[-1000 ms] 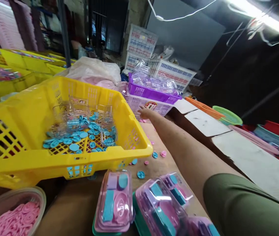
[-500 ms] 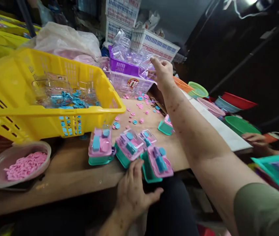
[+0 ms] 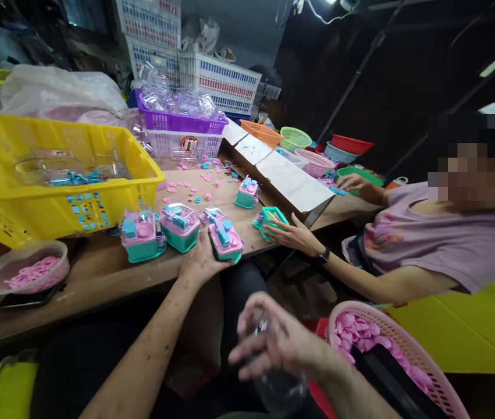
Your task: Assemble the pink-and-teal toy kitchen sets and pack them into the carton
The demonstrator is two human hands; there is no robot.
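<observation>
My left hand (image 3: 201,259) is at the table's front edge, its thumb and fingers round the near side of a pink-and-teal toy box (image 3: 226,240) with blue blocks on top. Close by on the left stand a similar box under a clear dome (image 3: 180,224) and another toy box (image 3: 142,235). My right hand (image 3: 273,343), smeared by motion, is low over my lap with its fingers curled round a clear plastic cover (image 3: 280,387). Another toy box (image 3: 247,192) stands farther back.
A yellow basket (image 3: 55,201) and a bowl of pink pieces (image 3: 27,279) are at left. Clear covers fill a purple basket (image 3: 181,122) behind. A co-worker's hand (image 3: 295,235) touches a teal case (image 3: 269,224). A pink basket (image 3: 430,366) of pink discs stands low at right.
My right hand has come back from the purple basket to my lap with a clear cover. My left hand is now round the nearest toy box. The view has swung right, showing the co-worker.
</observation>
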